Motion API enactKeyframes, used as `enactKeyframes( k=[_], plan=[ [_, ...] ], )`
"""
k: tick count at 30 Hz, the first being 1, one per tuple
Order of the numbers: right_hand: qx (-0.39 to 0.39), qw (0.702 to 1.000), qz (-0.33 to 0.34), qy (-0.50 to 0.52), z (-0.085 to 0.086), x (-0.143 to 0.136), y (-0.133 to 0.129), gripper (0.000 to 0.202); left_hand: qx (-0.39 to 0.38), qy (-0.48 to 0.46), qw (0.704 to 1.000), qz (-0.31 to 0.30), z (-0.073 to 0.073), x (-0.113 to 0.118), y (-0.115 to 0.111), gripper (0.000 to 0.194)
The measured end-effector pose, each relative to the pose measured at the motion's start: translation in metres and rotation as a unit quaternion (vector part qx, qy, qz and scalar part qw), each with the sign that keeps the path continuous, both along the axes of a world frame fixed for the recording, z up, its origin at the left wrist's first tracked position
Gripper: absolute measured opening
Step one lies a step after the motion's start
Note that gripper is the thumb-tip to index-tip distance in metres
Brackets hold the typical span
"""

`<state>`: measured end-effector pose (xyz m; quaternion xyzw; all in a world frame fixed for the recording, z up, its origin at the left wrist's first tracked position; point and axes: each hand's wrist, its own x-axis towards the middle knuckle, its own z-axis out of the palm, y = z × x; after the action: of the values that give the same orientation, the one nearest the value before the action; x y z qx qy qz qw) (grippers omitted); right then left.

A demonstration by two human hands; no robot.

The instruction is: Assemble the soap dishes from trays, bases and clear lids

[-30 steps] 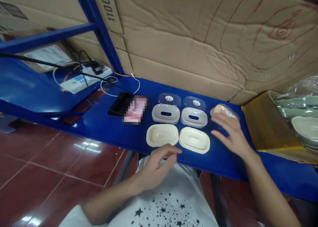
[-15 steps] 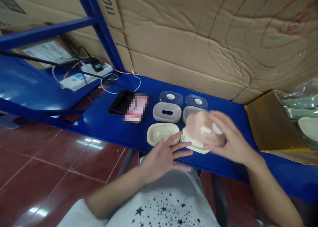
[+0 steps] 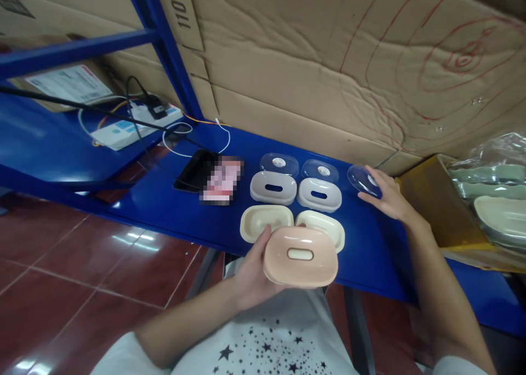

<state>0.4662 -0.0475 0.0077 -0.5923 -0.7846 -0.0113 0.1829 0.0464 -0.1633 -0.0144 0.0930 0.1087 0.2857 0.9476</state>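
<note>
"What's around me?"

"Creased cardboard (image 3: 279, 74) behind your smooth blue bench (image 3: 172, 208). At the right, a carton (image 3: 423, 213) edged with yellow tape."

"And the smaller things?"

"A glossy peach dish (image 3: 302, 272), a rounded oblong with a cream-filled slot, held above the bench's near edge, in front of two cream trays (image 3: 247, 224). Behind those, two pale grey dishes (image 3: 261, 182) with dark slots, then thin clear lids."

"My hands?"

"Your left hand (image 3: 257, 273) grips the peach dish, thumb at its rim. Your right hand (image 3: 388, 197) is half open, curved about the right-hand lid (image 3: 360, 179); whether it grips, I can't tell."
</note>
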Motion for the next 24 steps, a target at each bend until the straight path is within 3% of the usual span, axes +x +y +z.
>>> enactKeyframes(
  k=[3,6,10,13,14,17,20,24],
  plan=[
    [0.000,1.000,-0.009,-0.010,-0.022,0.026,0.024,0.084,-0.005,0.016,1.000,-0.001,-0.002,0.003,-0.001,0.082],
    [0.020,1.000,-0.014,-0.005,-0.022,0.017,0.021,0.087,-0.008,0.038,0.999,-0.011,-0.005,0.006,-0.004,0.087],
    [0.075,0.996,0.024,0.029,0.012,-0.044,-0.034,0.066,-0.019,0.072,0.997,-0.012,-0.010,0.010,-0.005,0.090],
    [0.053,0.977,0.201,0.040,0.034,-0.116,-0.098,0.064,-0.025,0.065,0.998,0.001,-0.009,0.013,-0.005,0.090],
    [0.035,0.965,0.258,0.013,0.037,-0.139,-0.117,0.066,-0.024,0.053,0.998,0.004,-0.007,0.013,-0.005,0.090],
    [0.070,0.955,0.288,-0.024,0.032,-0.190,-0.152,0.052,-0.025,0.007,1.000,0.014,0.000,0.012,-0.006,0.086],
    [0.083,0.959,0.269,0.027,0.020,-0.205,-0.157,0.036,-0.038,-0.021,0.999,0.024,0.003,0.010,-0.007,0.086],
    [0.056,0.956,0.258,0.130,0.008,-0.199,-0.151,0.035,-0.054,-0.030,0.998,0.033,-0.004,0.012,-0.006,0.086]
  ],
)
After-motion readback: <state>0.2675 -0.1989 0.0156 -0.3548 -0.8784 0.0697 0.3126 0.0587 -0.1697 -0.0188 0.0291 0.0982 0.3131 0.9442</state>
